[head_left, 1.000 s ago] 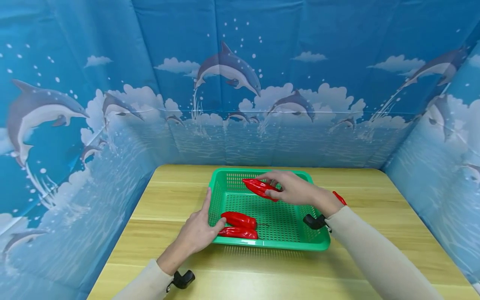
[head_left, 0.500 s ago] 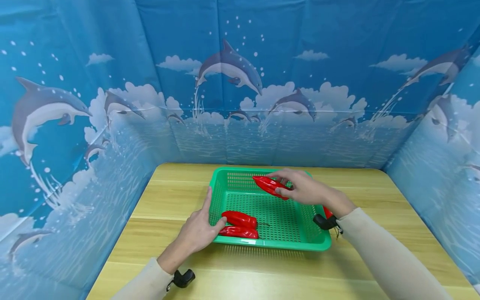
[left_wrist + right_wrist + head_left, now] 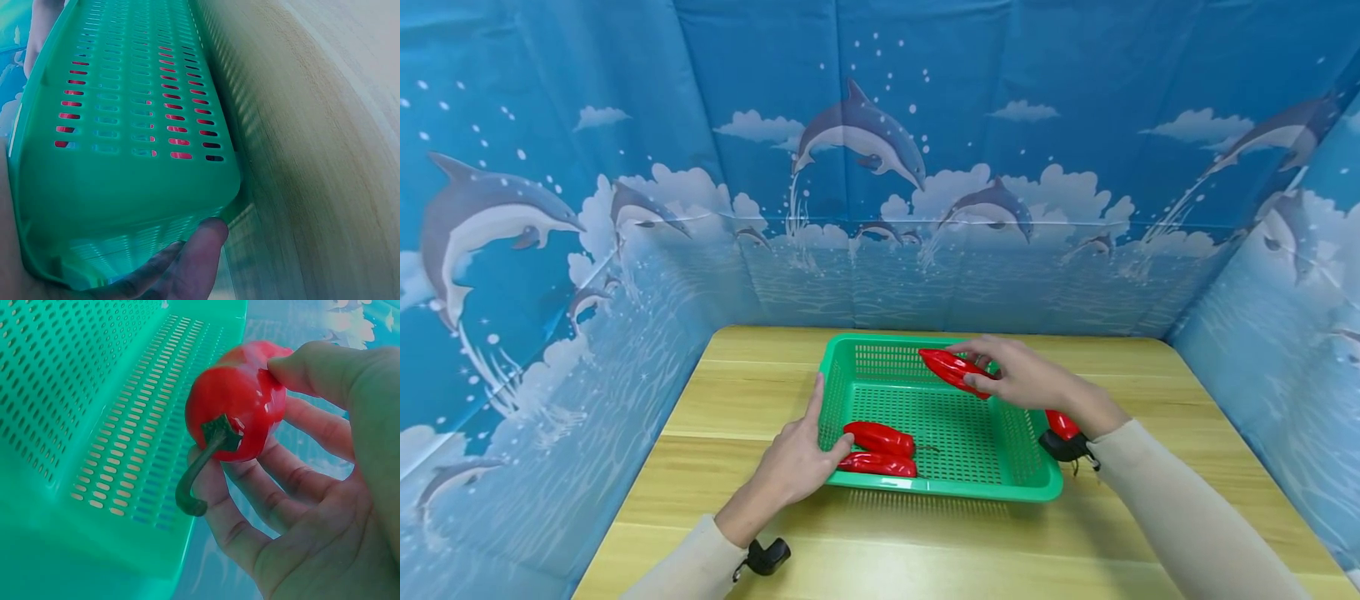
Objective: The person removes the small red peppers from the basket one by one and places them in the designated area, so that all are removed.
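My right hand (image 3: 1022,372) holds a red pepper (image 3: 946,367) over the back right part of a green plastic basket (image 3: 955,490). In the right wrist view, thumb and fingers curl round this pepper (image 3: 234,400), its green stem pointing towards the camera. At the basket's front left corner, my left hand (image 3: 793,458) grips the rim, thumb over the edge and index finger along the left side. Two red peppers lie side by side in the basket near that thumb, a rear pepper (image 3: 880,437) and a front pepper (image 3: 880,465). The left wrist view shows the basket wall (image 3: 125,194) and fingers (image 3: 200,256) against it.
Another red pepper (image 3: 1062,423) lies on the wooden table (image 3: 1150,467) right of the basket, partly hidden by my right wrist and its black camera (image 3: 1063,446). A blue dolphin-print curtain (image 3: 880,275) surrounds the table at the back and sides.
My right hand has moved to the right with the pepper, from mid-basket towards the right rim. The left hand, basket and two peppers inside stay put.
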Motion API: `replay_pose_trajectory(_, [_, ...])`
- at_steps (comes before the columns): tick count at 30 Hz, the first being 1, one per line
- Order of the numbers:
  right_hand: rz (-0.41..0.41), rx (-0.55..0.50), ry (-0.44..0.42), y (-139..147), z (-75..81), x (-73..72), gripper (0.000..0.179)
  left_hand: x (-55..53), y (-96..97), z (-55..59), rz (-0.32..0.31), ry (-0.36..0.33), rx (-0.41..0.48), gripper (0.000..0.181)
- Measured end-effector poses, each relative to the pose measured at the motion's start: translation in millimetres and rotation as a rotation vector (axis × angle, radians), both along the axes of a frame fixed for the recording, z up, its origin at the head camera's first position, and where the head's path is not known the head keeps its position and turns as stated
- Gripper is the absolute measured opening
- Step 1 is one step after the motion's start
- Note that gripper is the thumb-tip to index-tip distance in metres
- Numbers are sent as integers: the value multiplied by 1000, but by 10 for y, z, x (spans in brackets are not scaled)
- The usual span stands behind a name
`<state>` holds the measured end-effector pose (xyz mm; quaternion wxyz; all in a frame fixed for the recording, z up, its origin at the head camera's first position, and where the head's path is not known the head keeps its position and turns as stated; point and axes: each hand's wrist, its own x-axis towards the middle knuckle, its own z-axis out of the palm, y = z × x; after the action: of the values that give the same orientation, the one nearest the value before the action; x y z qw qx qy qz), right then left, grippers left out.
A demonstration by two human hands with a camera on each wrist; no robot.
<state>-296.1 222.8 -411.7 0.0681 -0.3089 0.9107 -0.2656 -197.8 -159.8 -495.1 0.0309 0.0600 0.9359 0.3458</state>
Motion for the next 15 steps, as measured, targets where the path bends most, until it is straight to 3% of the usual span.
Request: replay_pose_trajectory(15, [-26, -21, 18, 164, -23, 8, 53, 0, 5, 3, 1, 1, 2, 115])
